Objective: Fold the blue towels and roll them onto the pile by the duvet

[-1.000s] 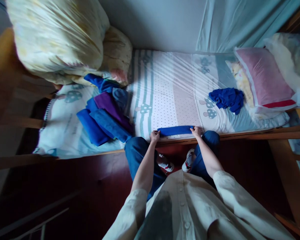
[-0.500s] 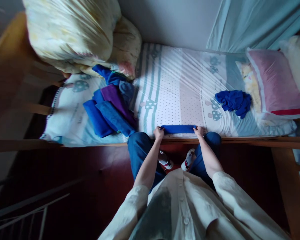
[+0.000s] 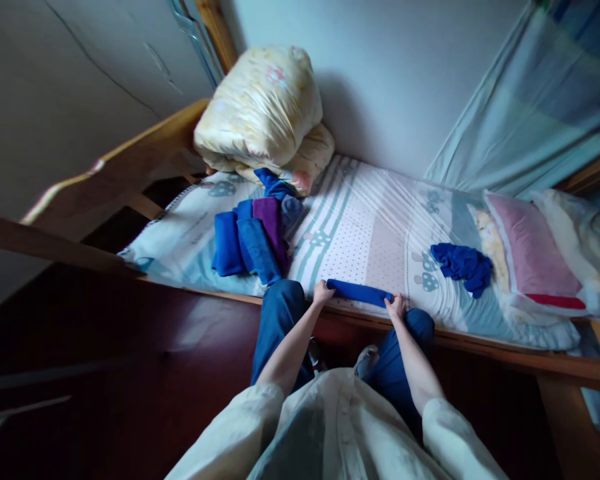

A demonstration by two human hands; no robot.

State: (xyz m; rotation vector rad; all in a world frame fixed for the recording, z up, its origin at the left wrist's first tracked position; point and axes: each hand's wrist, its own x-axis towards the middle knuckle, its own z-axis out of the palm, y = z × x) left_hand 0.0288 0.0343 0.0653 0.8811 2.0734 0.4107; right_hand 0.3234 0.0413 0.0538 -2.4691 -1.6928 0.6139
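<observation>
Left hand [image 3: 323, 292] and right hand [image 3: 395, 307] pinch opposite ends of a narrow folded blue cloth [image 3: 359, 293] at the near edge of the bed [image 3: 391, 230]. The view has swung up and leftward toward the folded garments [image 3: 255, 243]; the strip's unaltered fold suggests a brief pause.

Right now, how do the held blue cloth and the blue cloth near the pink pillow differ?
The held cloth is a narrow strip; the loose cloth is a crumpled heap. The left hand and right hand grip the held cloth's ends; the loose cloth lies untouched on the bed. Both are blue.
</observation>
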